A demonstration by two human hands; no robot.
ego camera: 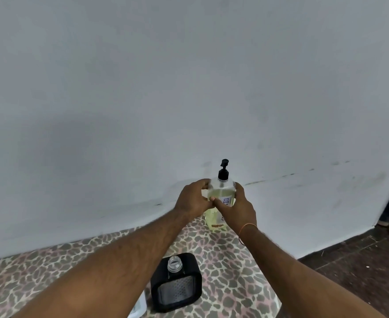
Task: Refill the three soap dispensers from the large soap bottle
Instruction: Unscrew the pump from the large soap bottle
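Hands meet at the far edge of the worktop (223, 267), both wrapped around one clear soap dispenser (221, 196) that stands upright close to the pale wall (143, 88). In the head view, the left hand (194, 198) holds the dispenser's left shoulder, its fingers (204, 183) curled round the upper corner and the thumb lying across the front. The right hand (237, 206) clasps the opposite side, its fingers behind the bottle and its thumb (218, 201) stretched across the front beside a white label with blue letters; the two thumbs touch. So the fingers of each hand are clamped on the dispenser, with its body between the two palms and its black pump head (223, 171) standing free above them. The bottle holds pale yellow liquid, and its base rests on the leopard-print cloth that covers the worktop. An orange thread (246, 229) circles the right wrist. Nearer the person, between the forearms and well apart from the held bottle, stands a second dispenser (176, 283), black and squarish with a clear window in its front; its threaded neck is open, with no pump on it. At the bottom edge, just left of the black one and partly hidden by the left forearm, a corner of a white container (139, 305) shows; what it is cannot be told. Counted: two dispensers plainly seen, one pump head, two hands.
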